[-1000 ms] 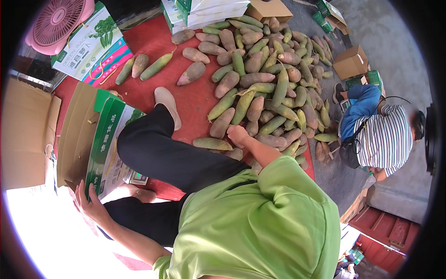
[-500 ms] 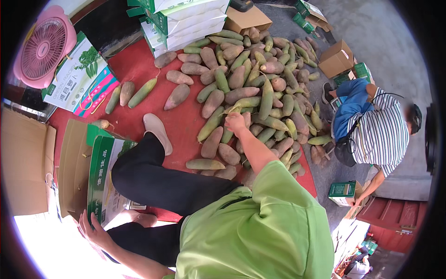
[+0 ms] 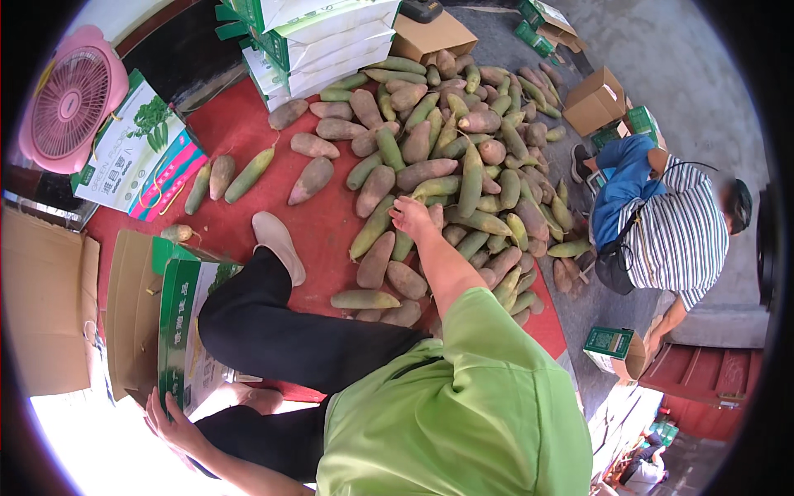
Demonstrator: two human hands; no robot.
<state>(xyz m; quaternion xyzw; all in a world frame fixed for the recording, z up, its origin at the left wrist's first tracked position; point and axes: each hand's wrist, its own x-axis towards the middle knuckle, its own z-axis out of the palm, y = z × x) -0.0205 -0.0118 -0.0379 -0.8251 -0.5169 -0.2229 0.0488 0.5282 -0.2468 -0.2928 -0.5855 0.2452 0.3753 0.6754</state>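
My right hand [image 3: 410, 217] is over the near side of a big heap of radishes [image 3: 463, 142], green and brownish-pink. Its fingers are spread, with nothing between them, close to the pointed end of a green radish [image 3: 438, 187]. At lower left my left hand [image 3: 171, 423] grips the near edge of an open green-and-white carton [image 3: 172, 318], which stands beside my bent leg. The carton's floor is mostly hidden from view. One radish [image 3: 178, 233] lies on the red mat just beyond the carton.
Stacked white-and-green cartons [image 3: 327, 50] stand behind the heap. A pink fan [image 3: 70, 99] and a printed carton [image 3: 136, 145] are at far left, near a few loose radishes. To the right a person in a striped shirt [image 3: 668, 227] bends over a small carton [image 3: 616, 347].
My right hand has shifted slightly left and its fingers have spread. My left hand stays at the carton's edge. The person's small carton has turned slightly.
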